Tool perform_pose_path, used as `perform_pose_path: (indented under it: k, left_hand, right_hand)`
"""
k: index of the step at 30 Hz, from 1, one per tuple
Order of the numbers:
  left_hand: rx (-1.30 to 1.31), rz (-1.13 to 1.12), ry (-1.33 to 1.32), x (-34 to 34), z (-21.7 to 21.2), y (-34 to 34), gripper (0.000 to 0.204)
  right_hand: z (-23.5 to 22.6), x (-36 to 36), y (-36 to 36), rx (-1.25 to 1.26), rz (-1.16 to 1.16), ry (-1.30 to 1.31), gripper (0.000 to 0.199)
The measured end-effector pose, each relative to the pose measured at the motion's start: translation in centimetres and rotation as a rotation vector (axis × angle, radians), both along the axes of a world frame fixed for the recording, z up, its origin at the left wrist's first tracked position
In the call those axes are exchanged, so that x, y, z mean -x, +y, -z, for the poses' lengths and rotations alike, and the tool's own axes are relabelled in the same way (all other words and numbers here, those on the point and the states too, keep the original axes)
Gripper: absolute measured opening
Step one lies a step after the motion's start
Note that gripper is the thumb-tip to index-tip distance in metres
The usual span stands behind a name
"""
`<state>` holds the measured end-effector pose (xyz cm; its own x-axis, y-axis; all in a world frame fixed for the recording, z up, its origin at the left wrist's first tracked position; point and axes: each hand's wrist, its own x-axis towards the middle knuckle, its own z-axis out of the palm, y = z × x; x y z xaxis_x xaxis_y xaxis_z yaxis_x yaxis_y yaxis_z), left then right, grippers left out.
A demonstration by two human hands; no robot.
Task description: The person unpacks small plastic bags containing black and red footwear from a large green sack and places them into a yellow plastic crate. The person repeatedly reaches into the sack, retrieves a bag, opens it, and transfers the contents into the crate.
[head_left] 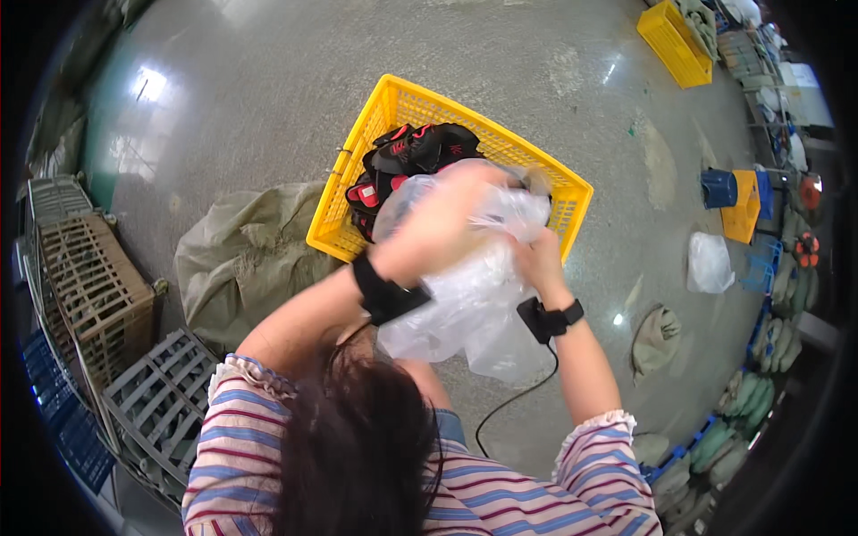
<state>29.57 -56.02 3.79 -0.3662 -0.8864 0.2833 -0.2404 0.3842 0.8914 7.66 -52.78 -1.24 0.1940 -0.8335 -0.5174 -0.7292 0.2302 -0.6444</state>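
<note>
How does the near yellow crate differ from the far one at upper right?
The near crate holds black-and-red shoes; the far crate holds something greyish, like a sack.
The near crate looks larger in view; the far crate smaller.
Plastic and the left hand partly cover the near crate; no hand is at the far crate.
Both are yellow.

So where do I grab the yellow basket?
Probably grip the yellow basket by its two short-end rims, one hand from the left, one from the right: those rims show mostly uncovered, while the clear plastic bag hides part of the near side.
</note>
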Motion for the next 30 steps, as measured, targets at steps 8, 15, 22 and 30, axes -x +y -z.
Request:
perform_pose_path:
  k: [8,15,22,30]
  left_hand:
    - [-0.853,-0.131,-0.14,-10.2,27.5,11.4,0.081]
    - [-0.728,-0.339,-0.013,-1.3,24.9,8.4,0.029]
    - [-0.162,0.081,-0.031,6.7,10.9,9.8,0.015]
    - [-0.26,0.12,0.156,6.2,14.7,10.3,0.046]
  right_hand:
    - [0.6,-2.4,6.5,0.363,0.17,-0.124,0.02]
    - [2.8,-0.2,11.0,0.03,0.247,-0.247,0.016]
    - [5.2,-0.4,9.2,0.208,0.185,0.031,0.025]
    - [6.1,1.6,9.2,0.098,0.884,-0.177,0.013]
